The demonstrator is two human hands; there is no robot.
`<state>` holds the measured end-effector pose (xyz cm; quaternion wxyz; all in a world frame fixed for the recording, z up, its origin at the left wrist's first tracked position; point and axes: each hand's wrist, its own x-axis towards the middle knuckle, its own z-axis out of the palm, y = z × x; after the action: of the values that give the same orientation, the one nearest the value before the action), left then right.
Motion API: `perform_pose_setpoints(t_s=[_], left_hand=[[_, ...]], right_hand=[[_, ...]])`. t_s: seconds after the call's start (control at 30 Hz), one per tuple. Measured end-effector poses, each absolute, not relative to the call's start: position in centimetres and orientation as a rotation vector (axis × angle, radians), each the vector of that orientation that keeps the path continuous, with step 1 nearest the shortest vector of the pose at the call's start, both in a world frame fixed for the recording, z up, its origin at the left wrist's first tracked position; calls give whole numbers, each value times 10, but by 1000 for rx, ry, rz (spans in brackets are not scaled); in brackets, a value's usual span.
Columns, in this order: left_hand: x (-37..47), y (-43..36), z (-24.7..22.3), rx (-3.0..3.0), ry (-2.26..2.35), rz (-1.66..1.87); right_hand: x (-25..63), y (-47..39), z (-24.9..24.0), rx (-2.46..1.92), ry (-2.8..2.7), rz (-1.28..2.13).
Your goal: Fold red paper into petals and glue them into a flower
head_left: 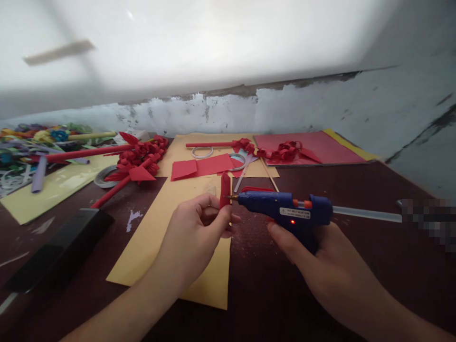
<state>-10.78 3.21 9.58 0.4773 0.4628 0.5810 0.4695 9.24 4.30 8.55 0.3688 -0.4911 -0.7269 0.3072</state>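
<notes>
Many thin curled paper strips (21, 156) of several colours lie in a loose heap at our far left, with a smooth purple paper tube (39, 175) beside them. Nearer to us is a black block (57, 251) with hard, straight edges. Next, the red paper flowers (142, 161) show pointed petals and long round stems, close to a grey tape roll (106, 176). Our left grip (194, 230) is closed, the thumb and fingers pinching the lower end of the red paper piece (224, 186). This piece is narrow and folded, and it stands upright above the fingertips. Behind it, flat red cards (210, 166) lie on the matt tan sheet (156, 237), whose right edge runs below our left grip. The metal nozzle of the blue glue gun (281, 205) overlaps the piece; if they touch, we cannot tell. Our right grip (320, 256) is closed around the plastic handle, and a translucent glue stick (366, 213) comes out behind. Between our two wrists, and also to the right, the dark table (260, 285) surface shows.
</notes>
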Motion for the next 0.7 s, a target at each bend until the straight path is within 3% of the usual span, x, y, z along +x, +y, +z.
perform_pose_setpoints(t_s=[0.7], left_hand=[[-107,34,95,1141,1424,1147]], right_hand=[[91,43,87,-1253,-1858,799]])
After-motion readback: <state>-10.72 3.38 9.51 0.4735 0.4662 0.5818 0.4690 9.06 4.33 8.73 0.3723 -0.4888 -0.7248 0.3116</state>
